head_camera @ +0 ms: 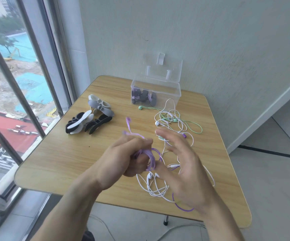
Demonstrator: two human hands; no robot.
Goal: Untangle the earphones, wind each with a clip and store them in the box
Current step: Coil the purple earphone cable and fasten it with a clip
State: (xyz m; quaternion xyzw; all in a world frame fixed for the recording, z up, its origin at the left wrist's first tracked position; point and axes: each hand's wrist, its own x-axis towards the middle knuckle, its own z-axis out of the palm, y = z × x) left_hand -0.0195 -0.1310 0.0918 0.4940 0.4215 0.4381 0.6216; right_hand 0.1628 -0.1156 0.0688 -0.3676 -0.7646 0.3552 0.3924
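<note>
1. Nearest the camera, a loose tangle of white earphone cable (153,187) lies on the near part of the light wooden table (57,157), its two white earbuds just below the hands.
2. A dark purple loop of cable (182,206) curls on the tabletop under the right wrist, close to the near edge.
3. Above that, the left hand (123,157) is clenched around a bundle of lilac earphone cable (149,158), coils wrapped over its fingers.
4. From the top of that fist the lilac wire runs up and away; its two earbud ends (127,126) stick out, blurred.
5. The right hand (184,164) hovers just right of the bundle, fingers spread and relaxed, gripping nothing; whether a fingertip touches the coil I cannot tell.
6. Further out on the right, a knot of white and mint-green earphone cables (173,120) sprawls on the table, one green earbud (141,107) lying off to its left.
7. On the left at the same depth sits a heap of flat black, white and grey cable clips (90,119), touching one another.
8. At the far edge stands a clear plastic storage box (166,91), its lid (163,68) swung up against the wall.
9. Inside the box, on its left side, lie dark clips wound with purple cable (142,97).
10. Far left, a window (10,75) runs alongside the table.
</note>
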